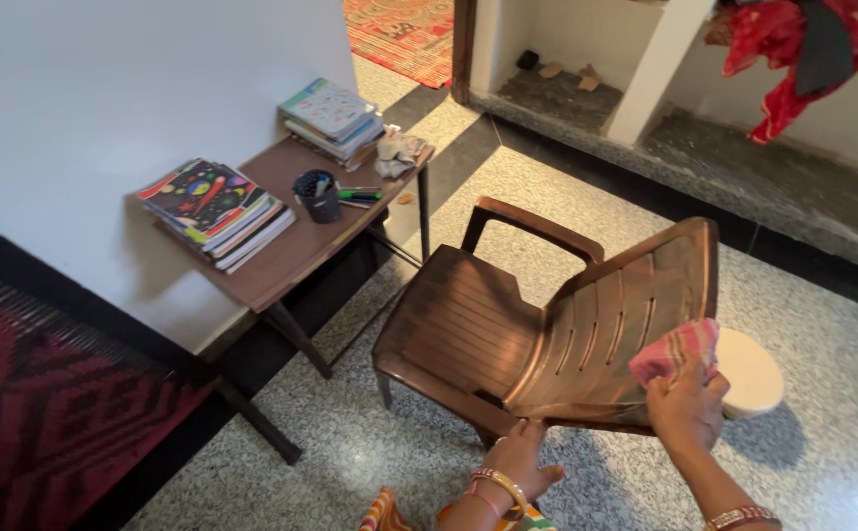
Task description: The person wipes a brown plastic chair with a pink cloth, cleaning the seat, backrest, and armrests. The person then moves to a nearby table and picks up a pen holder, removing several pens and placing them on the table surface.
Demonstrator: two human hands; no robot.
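One brown plastic chair [508, 324] stood on the speckled floor [822, 295] beside the brown counter [282, 256], which carried two book stacks [218, 209] and a pen cup [319, 197]. The left hand [522, 460] clasped the chair's near edge, apparently steadying it. The right hand [686, 405] was clenched on a pink striped cloth [677, 351], pressed against the slatted backrest, evidently for wiping.

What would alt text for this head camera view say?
A person's right hand presses a pink cloth against the back of a brown plastic chair while the left hand grips its edge. Behind stands a small table with stacked books.
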